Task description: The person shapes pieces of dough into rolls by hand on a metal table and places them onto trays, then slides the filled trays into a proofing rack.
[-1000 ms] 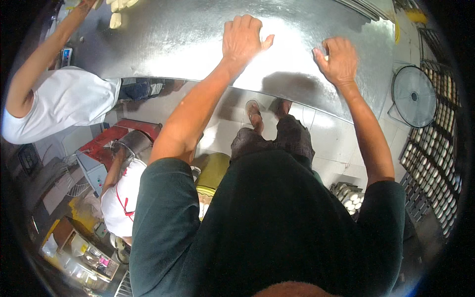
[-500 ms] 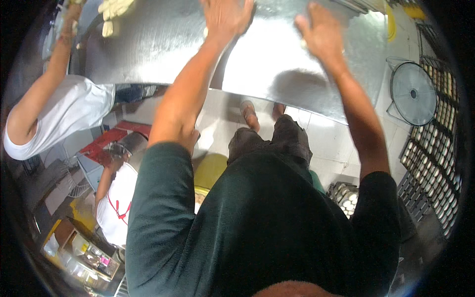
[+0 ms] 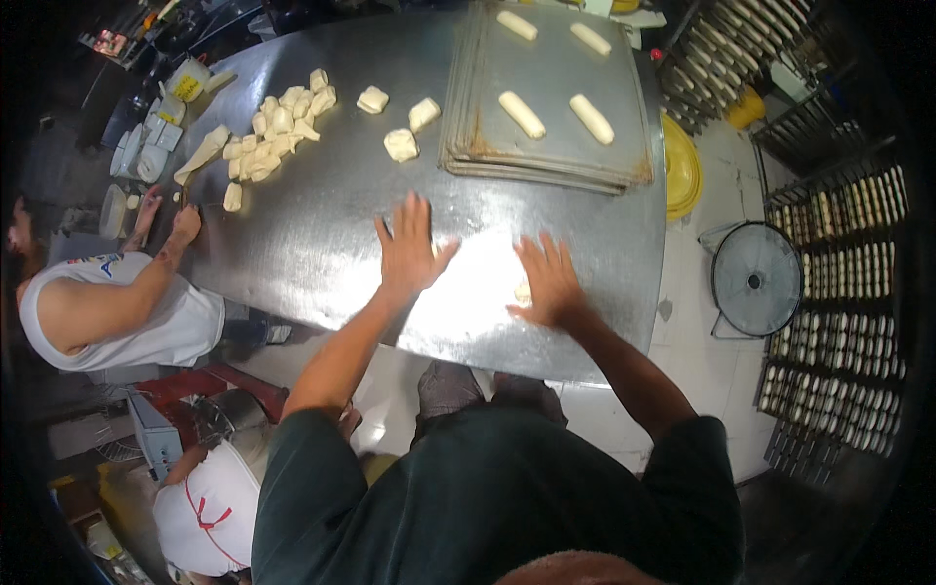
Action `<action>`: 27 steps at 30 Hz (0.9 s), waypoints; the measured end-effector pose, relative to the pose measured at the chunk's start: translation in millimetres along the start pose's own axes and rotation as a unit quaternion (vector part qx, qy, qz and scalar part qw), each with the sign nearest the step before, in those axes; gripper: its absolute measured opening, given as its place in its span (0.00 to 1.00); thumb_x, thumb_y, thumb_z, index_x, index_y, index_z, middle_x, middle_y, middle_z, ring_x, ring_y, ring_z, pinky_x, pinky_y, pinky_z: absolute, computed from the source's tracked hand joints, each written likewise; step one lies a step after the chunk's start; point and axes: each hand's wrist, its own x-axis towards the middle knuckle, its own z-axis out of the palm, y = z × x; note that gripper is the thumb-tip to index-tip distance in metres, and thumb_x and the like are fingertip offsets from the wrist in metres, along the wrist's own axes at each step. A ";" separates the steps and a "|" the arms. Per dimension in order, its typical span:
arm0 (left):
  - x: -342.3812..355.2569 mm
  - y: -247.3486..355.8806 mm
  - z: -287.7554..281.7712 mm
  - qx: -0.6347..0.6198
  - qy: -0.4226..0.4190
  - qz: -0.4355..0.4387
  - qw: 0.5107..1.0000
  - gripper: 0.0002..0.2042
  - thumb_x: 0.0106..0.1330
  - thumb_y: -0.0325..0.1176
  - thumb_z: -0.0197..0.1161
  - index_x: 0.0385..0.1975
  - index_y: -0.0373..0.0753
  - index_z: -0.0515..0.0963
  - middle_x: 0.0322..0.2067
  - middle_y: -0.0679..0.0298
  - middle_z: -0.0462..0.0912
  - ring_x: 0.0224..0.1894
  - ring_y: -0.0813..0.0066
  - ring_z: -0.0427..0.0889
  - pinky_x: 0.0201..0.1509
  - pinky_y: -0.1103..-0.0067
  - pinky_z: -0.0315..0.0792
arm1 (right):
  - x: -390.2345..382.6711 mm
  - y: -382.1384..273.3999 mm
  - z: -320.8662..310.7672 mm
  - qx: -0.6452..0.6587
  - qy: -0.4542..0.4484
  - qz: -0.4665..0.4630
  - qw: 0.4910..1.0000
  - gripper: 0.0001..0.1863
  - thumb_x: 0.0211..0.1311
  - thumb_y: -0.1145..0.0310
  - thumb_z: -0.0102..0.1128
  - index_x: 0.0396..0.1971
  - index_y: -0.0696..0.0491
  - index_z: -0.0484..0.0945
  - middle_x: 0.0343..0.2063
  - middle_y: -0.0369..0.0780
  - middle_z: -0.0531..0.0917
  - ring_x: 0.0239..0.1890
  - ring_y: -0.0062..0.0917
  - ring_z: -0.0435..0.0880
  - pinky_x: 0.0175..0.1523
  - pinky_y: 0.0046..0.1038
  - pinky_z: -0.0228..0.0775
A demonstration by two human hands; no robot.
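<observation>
My left hand lies flat on the steel table, its fingers spread. A bit of pale dough shows beside its thumb. My right hand is palm down with fingers apart, over a small dough piece that shows between thumb and palm. Glare off the steel fills the gap between my hands. Beyond them are loose dough pieces, and farther left a heap of cut dough. At the far right of the table stands a stack of baking trays, with several dough rolls on top.
At the left a co-worker in a white sleeveless shirt has a hand by a dough strip. Another person in white is at lower left. To the right stand a round grey fan, a yellow lid and racks of rolls.
My view has tilted up, so the trays and dough heap now show. Both hands sit lower in the picture and closer together, still flat with fingers spread.
</observation>
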 end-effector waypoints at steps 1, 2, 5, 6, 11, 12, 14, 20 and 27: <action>-11.3 -1.2 -4.7 -0.003 -0.062 0.024 0.998 0.50 0.67 0.66 0.55 0.78 0.33 0.50 0.79 0.43 0.48 0.81 0.41 0.47 0.78 0.39 0.39 | -12.2 2.9 -4.1 0.005 -0.105 -0.026 0.994 0.42 0.57 0.55 0.73 0.68 0.58 0.68 0.71 0.50 0.67 0.74 0.52 0.61 0.75 0.57 0.53; -32.3 -0.7 -8.7 -0.031 -0.141 0.059 0.988 0.52 0.64 0.65 0.59 0.79 0.34 0.49 0.79 0.43 0.48 0.81 0.41 0.47 0.78 0.38 0.41 | -29.4 3.9 -8.0 0.029 -0.106 -0.033 0.993 0.39 0.57 0.57 0.72 0.67 0.56 0.70 0.69 0.51 0.70 0.72 0.51 0.64 0.74 0.55 0.56; -64.2 -11.7 -21.4 -0.132 -0.160 0.061 0.976 0.47 0.52 0.42 0.74 0.75 0.40 0.59 0.64 0.50 0.71 0.68 0.48 0.67 0.68 0.45 0.62 | -48.3 15.1 -22.7 0.114 -0.166 0.041 0.979 0.32 0.57 0.62 0.71 0.62 0.56 0.76 0.59 0.52 0.79 0.64 0.47 0.76 0.69 0.48 0.66; -70.3 -16.5 -25.5 -0.135 -0.170 0.043 0.975 0.45 0.51 0.37 0.74 0.73 0.41 0.61 0.59 0.52 0.74 0.65 0.49 0.70 0.66 0.49 0.65 | -39.8 20.8 -30.7 0.153 -0.131 0.055 0.978 0.30 0.57 0.63 0.71 0.60 0.56 0.78 0.55 0.52 0.82 0.61 0.46 0.80 0.67 0.45 0.70; -50.8 -38.1 -40.3 -0.252 -0.169 0.067 0.950 0.39 0.49 0.23 0.73 0.68 0.42 0.70 0.47 0.58 0.81 0.53 0.54 0.79 0.58 0.63 0.75 | 114.0 45.9 -100.4 0.177 0.118 0.118 0.970 0.22 0.61 0.63 0.69 0.52 0.59 0.84 0.45 0.53 0.86 0.48 0.47 0.87 0.56 0.41 0.77; -46.1 -40.6 -43.0 -0.288 -0.172 0.058 0.940 0.39 0.48 0.22 0.74 0.67 0.42 0.71 0.47 0.58 0.81 0.52 0.54 0.80 0.57 0.64 0.76 | 154.3 55.1 -113.5 0.150 0.175 0.130 0.964 0.24 0.60 0.62 0.70 0.53 0.59 0.84 0.44 0.53 0.86 0.48 0.48 0.87 0.55 0.41 0.77; -40.0 -44.3 -49.2 -0.339 -0.187 0.053 0.921 0.41 0.47 0.21 0.74 0.68 0.43 0.72 0.48 0.57 0.81 0.51 0.55 0.82 0.57 0.64 0.79 | 231.4 77.5 -128.6 0.118 0.230 0.129 0.957 0.25 0.59 0.61 0.70 0.54 0.59 0.84 0.44 0.56 0.85 0.49 0.49 0.86 0.57 0.42 0.76; 8.8 -54.5 -82.2 -0.413 -0.145 0.048 0.898 0.39 0.51 0.24 0.71 0.69 0.39 0.67 0.47 0.49 0.83 0.52 0.48 0.82 0.58 0.63 0.77 | 329.7 115.5 -110.9 0.041 0.115 0.234 0.965 0.33 0.57 0.56 0.74 0.58 0.62 0.80 0.55 0.59 0.82 0.58 0.50 0.82 0.64 0.40 0.74; 138.4 -23.0 -131.1 -0.479 -0.110 0.127 0.862 0.45 0.54 0.24 0.74 0.75 0.41 0.60 0.53 0.50 0.82 0.57 0.53 0.81 0.62 0.62 0.76 | 213.7 24.4 -131.5 0.225 0.024 -0.046 0.973 0.37 0.44 0.71 0.85 0.60 0.53 0.81 0.56 0.43 0.85 0.59 0.34 0.83 0.63 0.34 0.77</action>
